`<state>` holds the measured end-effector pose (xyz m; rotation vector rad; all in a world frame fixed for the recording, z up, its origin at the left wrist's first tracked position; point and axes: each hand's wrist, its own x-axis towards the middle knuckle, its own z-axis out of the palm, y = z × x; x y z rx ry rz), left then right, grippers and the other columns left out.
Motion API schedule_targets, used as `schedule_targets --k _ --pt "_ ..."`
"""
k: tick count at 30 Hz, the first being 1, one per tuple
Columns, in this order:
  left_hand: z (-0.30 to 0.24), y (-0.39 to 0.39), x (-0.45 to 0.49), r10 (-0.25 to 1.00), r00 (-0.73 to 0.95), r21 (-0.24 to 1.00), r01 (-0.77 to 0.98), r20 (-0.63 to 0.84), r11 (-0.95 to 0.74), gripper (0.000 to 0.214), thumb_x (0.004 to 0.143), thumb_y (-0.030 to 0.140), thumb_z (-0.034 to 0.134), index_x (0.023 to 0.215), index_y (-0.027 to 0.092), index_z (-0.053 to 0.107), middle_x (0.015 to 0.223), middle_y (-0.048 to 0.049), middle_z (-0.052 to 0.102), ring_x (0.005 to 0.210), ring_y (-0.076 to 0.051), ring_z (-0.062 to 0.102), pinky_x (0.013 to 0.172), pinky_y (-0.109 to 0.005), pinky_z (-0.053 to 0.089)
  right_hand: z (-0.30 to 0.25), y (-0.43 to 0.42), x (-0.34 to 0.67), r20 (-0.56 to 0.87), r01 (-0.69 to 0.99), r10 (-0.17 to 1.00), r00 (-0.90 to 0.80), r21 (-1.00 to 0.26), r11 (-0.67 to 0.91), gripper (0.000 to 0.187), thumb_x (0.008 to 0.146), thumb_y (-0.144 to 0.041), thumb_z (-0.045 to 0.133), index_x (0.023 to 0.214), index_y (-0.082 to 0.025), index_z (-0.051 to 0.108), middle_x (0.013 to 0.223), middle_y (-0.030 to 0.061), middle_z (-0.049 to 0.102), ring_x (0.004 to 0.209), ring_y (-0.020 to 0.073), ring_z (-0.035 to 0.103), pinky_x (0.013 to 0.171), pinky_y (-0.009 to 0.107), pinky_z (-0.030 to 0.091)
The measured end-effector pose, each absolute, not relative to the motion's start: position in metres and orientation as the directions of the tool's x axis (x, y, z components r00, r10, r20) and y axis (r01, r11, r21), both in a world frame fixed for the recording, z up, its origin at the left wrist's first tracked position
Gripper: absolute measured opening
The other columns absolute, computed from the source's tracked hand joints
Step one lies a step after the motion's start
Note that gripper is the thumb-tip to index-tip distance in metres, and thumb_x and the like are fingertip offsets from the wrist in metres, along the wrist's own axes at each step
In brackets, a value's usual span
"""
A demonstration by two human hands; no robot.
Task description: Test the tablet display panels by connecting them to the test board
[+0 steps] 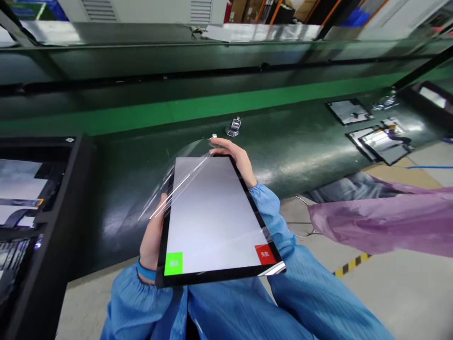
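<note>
A tablet [215, 212] with a lit pale-grey screen is tilted towards me above my lap. It shows a green square at the lower left and a red square at the lower right. My left hand [153, 236] grips its left edge, fingers mostly hidden beneath. A clear protective film [184, 165] curls up off the tablet's upper left. My right hand [235, 158] curves round the tablet's top right corner, its fingertips pinching the film's upper end beside a small white tab [214, 136]. Whether that hand also bears the tablet's weight, I cannot tell.
Beyond the tablet stands a small metal fixture [233, 127] on the dark green bench [293, 141]. Opened display panels [384, 141] lie to the right. A black tray [78, 189] holding parts is at left. Another person's pink sleeve [382, 217] shows at right.
</note>
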<state>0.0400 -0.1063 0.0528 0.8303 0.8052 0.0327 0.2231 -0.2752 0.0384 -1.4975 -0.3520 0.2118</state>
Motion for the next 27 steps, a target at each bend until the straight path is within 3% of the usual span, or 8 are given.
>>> schedule_targets --k 3,6,12,15,17,21,27 --pt "0.078 -0.122 0.047 0.498 0.545 0.718 0.329 -0.675 0.613 0.044 0.079 0.037 0.079 0.122 0.033 0.069 0.091 0.0096 0.077 0.137 -0.022 0.051 0.099 -0.024 0.056 0.039 -0.279 0.223 0.06 0.056 0.35 0.935 -0.998 0.02 0.045 0.094 -0.049 0.038 0.117 -0.025 0.067 0.111 0.0061 0.074 0.107 0.0252 0.068 0.085 0.037 0.057" --pt "0.084 -0.125 0.05 0.458 0.606 0.724 0.313 -0.65 0.614 0.045 0.082 0.038 0.076 0.126 0.031 0.067 0.099 0.0086 0.077 0.137 -0.023 0.051 0.1 -0.026 0.056 0.037 -0.282 0.225 0.059 0.067 0.344 0.937 -0.998 -0.01 0.046 0.095 -0.049 0.037 0.12 -0.025 0.067 0.107 0.0065 0.075 0.105 0.0261 0.069 0.082 0.037 0.058" --pt "0.067 -0.124 0.046 0.677 0.548 0.862 0.196 -0.491 0.467 0.036 0.073 0.02 0.08 0.107 0.03 0.073 0.126 0.0149 0.067 0.151 -0.024 0.026 0.108 -0.025 0.05 0.031 -0.285 0.229 0.045 0.039 0.358 0.933 -0.999 0.026 0.049 0.097 -0.047 0.035 0.127 -0.02 0.062 0.105 0.0076 0.074 0.102 0.0227 0.068 0.078 0.032 0.058" --pt "0.07 -0.126 0.049 0.64 0.57 0.845 0.213 -0.516 0.491 0.032 0.073 0.024 0.079 0.105 0.028 0.073 0.123 0.0103 0.069 0.149 -0.029 0.03 0.108 -0.031 0.051 0.031 -0.286 0.229 0.064 0.043 0.344 0.937 -0.997 0.069 0.044 0.098 -0.04 0.038 0.126 -0.017 0.063 0.101 0.0069 0.073 0.098 0.0196 0.067 0.08 0.031 0.057" --pt "0.074 -0.128 0.051 0.651 0.587 0.864 0.193 -0.481 0.465 0.027 0.072 0.022 0.078 0.098 0.025 0.073 0.118 0.0083 0.071 0.149 -0.028 0.032 0.108 -0.029 0.05 0.032 -0.286 0.228 0.094 0.074 0.323 0.942 -0.995 0.074 0.04 0.099 -0.035 0.038 0.122 -0.017 0.065 0.1 0.0059 0.073 0.095 0.0186 0.067 0.081 0.032 0.057" --pt "0.075 -0.128 0.05 0.714 0.585 0.919 0.166 -0.384 0.359 0.022 0.071 0.015 0.074 0.092 0.024 0.074 0.114 0.0089 0.071 0.148 -0.023 0.033 0.111 -0.023 0.044 0.036 -0.285 0.225 0.135 0.13 0.286 0.949 -0.991 0.037 0.035 0.097 -0.031 0.042 0.117 -0.019 0.068 0.101 0.0042 0.072 0.093 0.0187 0.068 0.081 0.034 0.059" --pt "0.072 -0.126 0.046 0.716 0.574 0.917 0.217 -0.397 0.334 0.022 0.072 0.017 0.074 0.092 0.026 0.075 0.115 0.0111 0.071 0.148 -0.024 0.034 0.114 -0.025 0.041 0.038 -0.283 0.223 0.1 0.092 0.287 0.953 -0.995 0.042 0.035 0.094 -0.025 0.042 0.113 -0.019 0.07 0.108 0.0049 0.071 0.096 0.0197 0.069 0.084 0.036 0.059"
